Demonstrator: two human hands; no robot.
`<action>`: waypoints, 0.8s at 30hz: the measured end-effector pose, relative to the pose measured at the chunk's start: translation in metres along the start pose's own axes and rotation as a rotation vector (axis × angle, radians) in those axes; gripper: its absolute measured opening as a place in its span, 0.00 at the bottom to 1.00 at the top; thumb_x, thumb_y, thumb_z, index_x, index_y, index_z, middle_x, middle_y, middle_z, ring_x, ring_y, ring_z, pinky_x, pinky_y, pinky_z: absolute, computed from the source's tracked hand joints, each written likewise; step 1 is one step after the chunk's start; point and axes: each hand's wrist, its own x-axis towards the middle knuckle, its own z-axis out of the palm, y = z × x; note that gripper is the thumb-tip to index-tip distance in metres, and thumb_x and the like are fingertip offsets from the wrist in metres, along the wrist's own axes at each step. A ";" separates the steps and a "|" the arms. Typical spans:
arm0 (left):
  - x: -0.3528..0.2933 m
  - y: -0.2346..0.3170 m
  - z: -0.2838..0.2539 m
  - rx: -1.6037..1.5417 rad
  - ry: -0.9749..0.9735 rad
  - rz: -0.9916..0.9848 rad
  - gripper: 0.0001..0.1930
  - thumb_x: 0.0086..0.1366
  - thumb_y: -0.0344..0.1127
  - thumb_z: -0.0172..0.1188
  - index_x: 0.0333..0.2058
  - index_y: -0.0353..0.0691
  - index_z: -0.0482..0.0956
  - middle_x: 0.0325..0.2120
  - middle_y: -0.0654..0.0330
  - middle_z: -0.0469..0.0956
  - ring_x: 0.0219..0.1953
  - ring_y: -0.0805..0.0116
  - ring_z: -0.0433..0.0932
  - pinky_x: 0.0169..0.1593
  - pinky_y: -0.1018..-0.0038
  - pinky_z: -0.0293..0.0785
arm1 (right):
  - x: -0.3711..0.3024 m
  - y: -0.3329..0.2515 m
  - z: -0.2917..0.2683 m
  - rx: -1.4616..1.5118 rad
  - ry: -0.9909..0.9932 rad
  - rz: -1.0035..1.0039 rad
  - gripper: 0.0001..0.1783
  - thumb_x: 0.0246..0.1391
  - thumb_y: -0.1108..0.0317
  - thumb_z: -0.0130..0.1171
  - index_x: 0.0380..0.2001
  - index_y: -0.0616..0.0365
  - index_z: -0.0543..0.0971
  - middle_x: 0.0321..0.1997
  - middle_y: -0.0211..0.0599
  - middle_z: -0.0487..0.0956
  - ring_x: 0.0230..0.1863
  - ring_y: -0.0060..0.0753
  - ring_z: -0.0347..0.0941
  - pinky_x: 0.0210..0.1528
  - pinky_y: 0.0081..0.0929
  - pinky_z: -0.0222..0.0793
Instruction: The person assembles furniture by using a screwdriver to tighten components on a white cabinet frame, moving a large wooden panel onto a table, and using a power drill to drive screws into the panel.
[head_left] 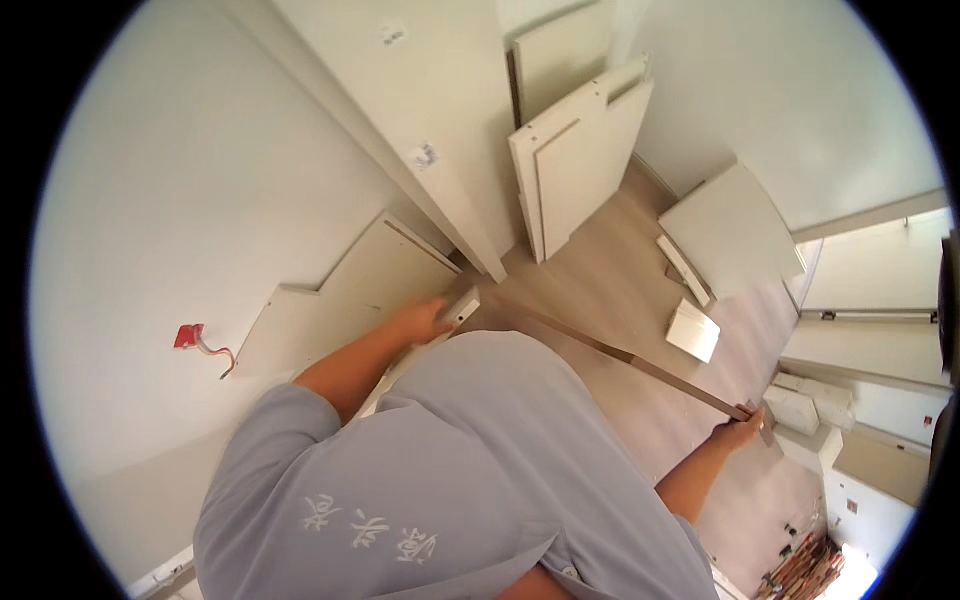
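Note:
My right hand [740, 429] is closed round one end of a long, thin brownish-grey strip [640, 362]. The strip runs slantwise in front of me, its other end reaching toward my left side. My left hand [423, 320] is at the end of a narrow white board [465, 308] with a small dark hole in it. Motion smears its fingers, so I cannot tell whether they grip the board or only touch it. Most of that board is hidden behind my body and left arm.
White panels [585, 165] lean together at the back, near a tall white upright [440, 120]. Another panel [735, 235] leans at the right, with a small white block [693, 331] on the floor. A cut panel [350, 285] stands against the left wall. White boxes [800, 410] are stacked far right.

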 end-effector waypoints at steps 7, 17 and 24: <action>-0.116 -0.105 0.043 -0.054 0.075 -0.180 0.28 0.64 0.50 0.65 0.58 0.44 0.76 0.52 0.40 0.80 0.56 0.39 0.78 0.59 0.50 0.74 | -0.060 -0.031 0.060 -1.175 -0.069 -0.991 0.16 0.64 0.56 0.60 0.34 0.59 0.85 0.43 0.45 0.85 0.51 0.51 0.78 0.55 0.49 0.71; -0.131 -0.182 0.023 -0.017 0.305 -0.340 0.15 0.66 0.41 0.60 0.47 0.42 0.79 0.43 0.42 0.83 0.48 0.39 0.82 0.53 0.47 0.76 | -0.204 -0.047 0.156 -1.488 -0.651 -0.814 0.33 0.73 0.43 0.39 0.31 0.55 0.86 0.36 0.46 0.86 0.41 0.57 0.82 0.48 0.55 0.72; -0.127 -0.236 -0.029 -0.021 0.331 -0.280 0.18 0.62 0.42 0.69 0.47 0.40 0.79 0.43 0.42 0.84 0.49 0.40 0.82 0.53 0.49 0.77 | -0.232 -0.052 0.123 -1.605 -0.638 -0.592 0.30 0.71 0.45 0.41 0.33 0.50 0.88 0.38 0.47 0.86 0.45 0.56 0.81 0.54 0.54 0.70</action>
